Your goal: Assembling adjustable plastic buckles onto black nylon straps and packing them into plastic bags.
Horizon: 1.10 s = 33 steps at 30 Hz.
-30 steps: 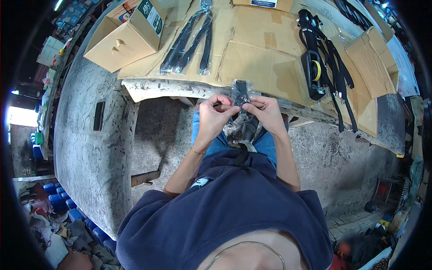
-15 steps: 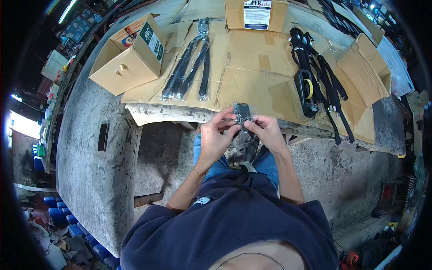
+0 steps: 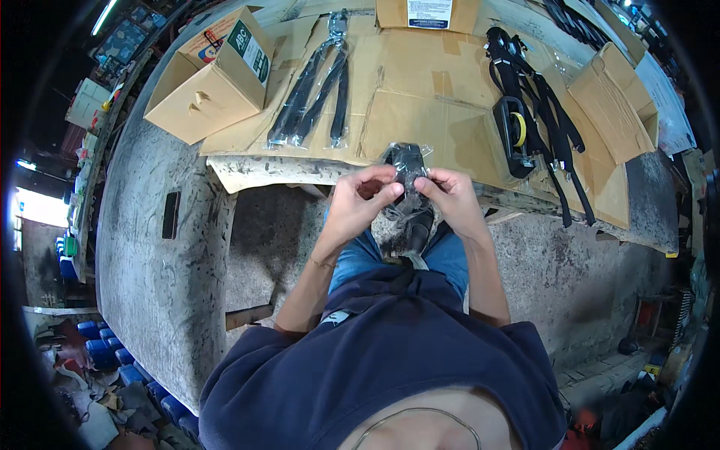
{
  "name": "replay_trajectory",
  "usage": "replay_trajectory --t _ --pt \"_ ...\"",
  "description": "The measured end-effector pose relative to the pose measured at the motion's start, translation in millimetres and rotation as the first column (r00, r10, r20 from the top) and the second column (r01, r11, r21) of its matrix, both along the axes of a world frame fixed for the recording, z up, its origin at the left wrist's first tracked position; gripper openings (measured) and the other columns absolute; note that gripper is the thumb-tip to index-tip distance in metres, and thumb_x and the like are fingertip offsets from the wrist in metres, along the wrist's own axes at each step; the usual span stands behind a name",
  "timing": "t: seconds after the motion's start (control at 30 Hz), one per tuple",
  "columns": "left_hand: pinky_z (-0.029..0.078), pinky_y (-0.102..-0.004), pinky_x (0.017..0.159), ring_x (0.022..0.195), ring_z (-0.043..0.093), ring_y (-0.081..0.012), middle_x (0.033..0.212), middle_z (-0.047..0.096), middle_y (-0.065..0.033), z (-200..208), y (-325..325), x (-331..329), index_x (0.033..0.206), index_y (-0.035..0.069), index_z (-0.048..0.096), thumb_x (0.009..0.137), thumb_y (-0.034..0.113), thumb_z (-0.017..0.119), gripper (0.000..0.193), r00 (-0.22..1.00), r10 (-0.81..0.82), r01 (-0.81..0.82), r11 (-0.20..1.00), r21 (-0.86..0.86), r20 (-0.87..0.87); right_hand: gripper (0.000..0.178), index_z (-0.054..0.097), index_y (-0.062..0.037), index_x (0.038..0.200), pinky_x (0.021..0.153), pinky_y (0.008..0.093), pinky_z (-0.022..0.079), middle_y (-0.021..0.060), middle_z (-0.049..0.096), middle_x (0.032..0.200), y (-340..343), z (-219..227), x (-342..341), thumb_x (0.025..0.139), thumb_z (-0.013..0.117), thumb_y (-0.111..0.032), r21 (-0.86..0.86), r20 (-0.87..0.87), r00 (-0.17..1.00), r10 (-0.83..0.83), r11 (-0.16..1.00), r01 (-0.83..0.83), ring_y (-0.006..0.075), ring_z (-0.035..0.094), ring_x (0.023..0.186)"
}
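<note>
Between both hands, at the near edge of the table, is a clear plastic bag (image 3: 407, 157) with something black inside; its exact kind is hard to make out. My left hand (image 3: 363, 201) pinches the bag's left side between thumb and fingers. From the other side my right hand (image 3: 454, 202) grips it the same way. Loose crinkled plastic hangs below the fingers. Beyond my hands, to the left, black straps (image 3: 304, 101) lie in a clear sleeve on the cardboard sheet (image 3: 405, 67). Unwrapped black straps (image 3: 551, 127) with metal clips lie on the right.
A black tape dispenser (image 3: 512, 139) with yellow tape stands beside the right straps. Open cardboard boxes stand at left (image 3: 206, 101), right (image 3: 611, 105) and far middle (image 3: 390, 15). A dark flat rectangular object (image 3: 172, 215) lies on the left grey table (image 3: 142, 262).
The bag is turned so more of the black contents and crinkled plastic show. Both hands keep their hold. The table and its things sit slightly higher in the view.
</note>
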<state>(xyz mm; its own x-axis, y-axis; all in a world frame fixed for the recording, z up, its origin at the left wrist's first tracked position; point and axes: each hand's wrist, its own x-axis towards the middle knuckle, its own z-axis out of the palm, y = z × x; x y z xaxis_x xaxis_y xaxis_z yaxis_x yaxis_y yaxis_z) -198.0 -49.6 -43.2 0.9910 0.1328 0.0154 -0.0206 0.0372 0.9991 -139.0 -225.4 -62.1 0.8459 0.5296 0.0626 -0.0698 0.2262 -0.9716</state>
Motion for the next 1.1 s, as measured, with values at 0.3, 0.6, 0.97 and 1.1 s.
replay_trajectory --t 0.3,0.6,0.97,1.1 --pt "0.052 -0.0221 0.067 0.073 0.062 -0.0086 0.083 0.067 -0.0046 3 -8 14 0.095 -0.003 0.066 0.078 -0.005 0.07 0.018 0.999 -0.044 0.044 0.999 0.021 0.003 0.017 0.064 0.0044 0.099 0.072 0.02 0.045 0.0004 0.063 0.09 -15 10 2 0.09 0.06 -0.01 -0.032 -0.004 1.0 0.028 0.999 -0.028 0.0044 0.054 0.079" --pt "0.051 -0.0208 0.067 0.074 0.061 -0.007 0.083 0.066 -0.0036 -5 -15 20 0.091 -0.003 0.066 0.074 -0.004 0.073 0.018 1.0 0.016 -0.015 0.996 -0.084 0.02 0.018 0.064 0.0048 0.102 0.069 0.0187 0.045 0.0024 0.065 0.087 -16 5 23 0.085 0.065 -0.003 0.003 0.055 0.997 -0.045 0.999 0.045 0.0051 0.057 0.076" --pt "0.05 -0.0219 0.067 0.071 0.062 -0.0084 0.084 0.068 -0.0061 -14 -27 10 0.091 -0.004 0.066 0.077 0.0 0.072 0.015 0.994 0.1 -0.099 0.995 -0.014 0.042 0.027 0.063 0.0058 0.107 0.073 0.0206 0.048 0.0072 0.068 0.089 -18 -1 11 0.081 0.069 -0.001 0.045 -0.048 0.983 -0.175 0.983 0.177 0.0071 0.06 0.079" --pt "0.049 -0.0257 0.075 0.079 0.062 -0.0114 0.088 0.068 -0.0075 -19 -8 9 0.095 -0.005 0.066 0.08 0.013 0.073 0.024 0.988 -0.042 -0.009 0.945 0.327 0.149 0.03 0.062 0.0065 0.108 0.073 0.0203 0.049 0.0076 0.068 0.089 -21 -5 12 0.08 0.07 -0.001 -0.027 -0.024 0.988 -0.156 0.988 0.155 0.0069 0.06 0.079"
